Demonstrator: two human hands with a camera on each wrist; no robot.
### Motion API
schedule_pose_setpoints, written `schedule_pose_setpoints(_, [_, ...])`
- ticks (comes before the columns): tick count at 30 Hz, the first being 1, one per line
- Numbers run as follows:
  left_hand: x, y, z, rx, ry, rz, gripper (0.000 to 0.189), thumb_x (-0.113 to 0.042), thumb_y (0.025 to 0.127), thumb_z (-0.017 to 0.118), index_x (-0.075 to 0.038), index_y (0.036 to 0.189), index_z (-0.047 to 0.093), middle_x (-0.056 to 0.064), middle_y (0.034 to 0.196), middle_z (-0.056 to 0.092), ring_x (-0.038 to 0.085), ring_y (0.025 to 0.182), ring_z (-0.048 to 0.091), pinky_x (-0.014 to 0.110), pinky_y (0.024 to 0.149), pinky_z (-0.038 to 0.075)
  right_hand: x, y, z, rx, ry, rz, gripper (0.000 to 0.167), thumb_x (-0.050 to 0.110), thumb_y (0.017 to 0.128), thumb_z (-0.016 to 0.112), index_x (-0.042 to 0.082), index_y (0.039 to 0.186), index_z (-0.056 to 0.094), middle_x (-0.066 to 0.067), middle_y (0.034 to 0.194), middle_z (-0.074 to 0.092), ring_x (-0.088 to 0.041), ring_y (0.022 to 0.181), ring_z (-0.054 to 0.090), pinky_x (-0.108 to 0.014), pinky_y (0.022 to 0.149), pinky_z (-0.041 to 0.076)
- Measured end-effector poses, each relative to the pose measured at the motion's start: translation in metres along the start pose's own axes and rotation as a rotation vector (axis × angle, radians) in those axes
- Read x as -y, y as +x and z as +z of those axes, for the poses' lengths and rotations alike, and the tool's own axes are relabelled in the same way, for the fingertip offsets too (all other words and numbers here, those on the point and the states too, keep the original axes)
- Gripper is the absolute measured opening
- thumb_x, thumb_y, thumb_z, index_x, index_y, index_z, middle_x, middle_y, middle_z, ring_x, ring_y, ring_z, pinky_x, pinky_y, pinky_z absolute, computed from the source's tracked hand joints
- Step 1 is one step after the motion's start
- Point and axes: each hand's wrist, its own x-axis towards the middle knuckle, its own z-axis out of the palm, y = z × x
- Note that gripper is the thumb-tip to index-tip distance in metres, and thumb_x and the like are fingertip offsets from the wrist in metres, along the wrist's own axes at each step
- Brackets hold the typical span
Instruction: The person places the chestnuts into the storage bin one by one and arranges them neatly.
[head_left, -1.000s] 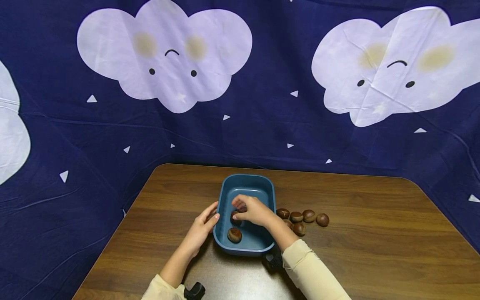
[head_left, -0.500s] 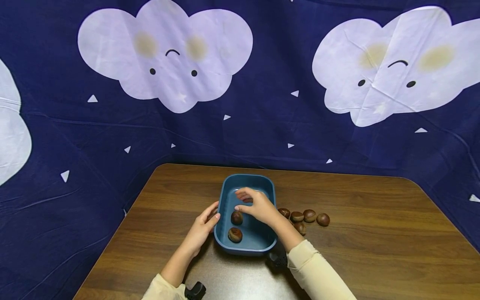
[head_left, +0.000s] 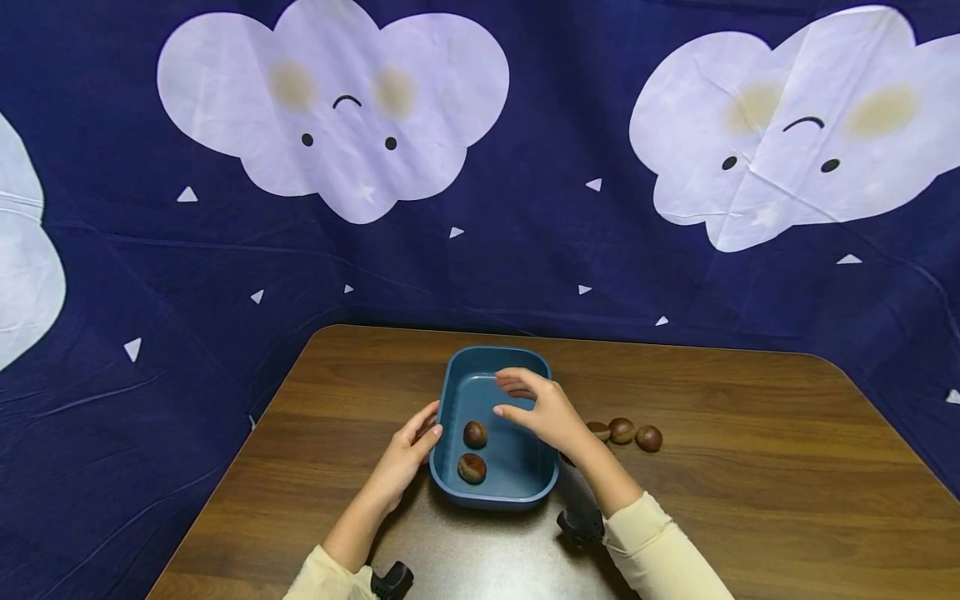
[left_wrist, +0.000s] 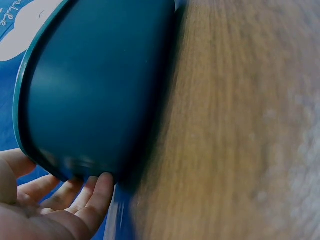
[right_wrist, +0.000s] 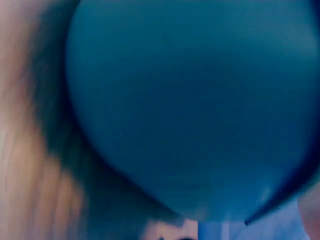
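Observation:
A blue rectangular container (head_left: 495,502) stands on the table with two brown chestnuts inside, one chestnut (head_left: 475,434) just beyond the other chestnut (head_left: 472,468). At its left side my left hand (head_left: 405,457) holds it, thumb at the rim and fingers (left_wrist: 100,197) against the outer wall. My right hand (head_left: 551,412) hovers over the container's right rim, its thumb and fingers apart and nothing between them. In the right wrist view the container's wall (right_wrist: 200,100) fills most of the blurred picture.
To the right of the container lie loose chestnuts (head_left: 621,431) on the wooden table (head_left: 750,467), some hidden behind my right hand and forearm. A dark blue cloth (head_left: 525,275) with white clouds hangs behind the table's far edge.
My right hand has let go of a chestnut in the container and moved right, toward the rim. The left hand and container have stayed in place.

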Motion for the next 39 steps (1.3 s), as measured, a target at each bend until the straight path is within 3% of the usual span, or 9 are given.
schedule_pose_setpoints(10, [0.000,0.002,0.000,-0.006,-0.009,0.002,0.047,-0.016,0.094,0.048,-0.004,0.137,0.034,0.022,0.133,0.039,0.034,0.117,0.041,0.045,0.088,0.041,-0.039,-0.024,-0.024,-0.125,-0.005,-0.058,0.046,0.013,0.075,0.072,0.011,0.118,0.054,-0.004,0.112,0.059,-0.021,0.100,0.056,-0.028,0.084,0.044])
schedule_pose_setpoints(17, [0.000,0.002,0.001,-0.009,-0.006,0.000,0.046,-0.017,0.094,0.048,-0.005,0.136,0.035,0.021,0.133,0.040,0.034,0.118,0.040,0.044,0.088,0.041,-0.019,-0.043,-0.037,-0.154,-0.006,-0.058,0.043,-0.007,0.072,0.070,-0.004,0.111,0.054,-0.019,0.104,0.060,-0.032,0.094,0.058,-0.040,0.077,0.047])
schedule_pose_setpoints(21, [-0.001,0.002,0.001,-0.010,-0.006,-0.001,0.047,-0.018,0.094,0.049,-0.005,0.137,0.035,0.020,0.133,0.039,0.034,0.118,0.040,0.044,0.088,0.040,-0.025,-0.054,-0.042,-0.171,-0.063,-0.041,0.041,-0.007,0.071,0.071,-0.005,0.109,0.056,-0.021,0.101,0.061,-0.037,0.091,0.058,-0.038,0.073,0.049])
schedule_pose_setpoints(25, [-0.001,0.001,0.001,-0.011,-0.007,-0.006,0.047,-0.019,0.094,0.049,-0.006,0.137,0.035,0.019,0.134,0.039,0.033,0.118,0.041,0.044,0.088,0.040,-0.029,-0.065,-0.047,-0.178,-0.130,-0.018,0.042,-0.006,0.070,0.072,-0.002,0.109,0.056,-0.020,0.102,0.061,-0.035,0.092,0.058,-0.045,0.073,0.047])
schedule_pose_setpoints(31, [-0.001,0.001,0.001,-0.012,-0.009,-0.005,0.047,-0.019,0.094,0.048,-0.006,0.138,0.034,0.020,0.134,0.039,0.034,0.117,0.042,0.045,0.087,0.041,-0.035,-0.078,-0.056,-0.160,-0.146,0.034,0.044,-0.005,0.072,0.071,0.000,0.112,0.055,-0.022,0.105,0.060,-0.036,0.093,0.058,-0.049,0.074,0.046])
schedule_pose_setpoints(39, [0.000,0.003,0.001,-0.001,-0.019,-0.006,0.047,-0.019,0.094,0.049,-0.006,0.137,0.035,0.020,0.134,0.039,0.034,0.116,0.042,0.043,0.087,0.041,-0.047,-0.092,-0.062,-0.148,-0.207,0.036,0.042,-0.005,0.069,0.073,-0.006,0.108,0.056,-0.020,0.099,0.062,-0.035,0.090,0.059,-0.047,0.073,0.046])
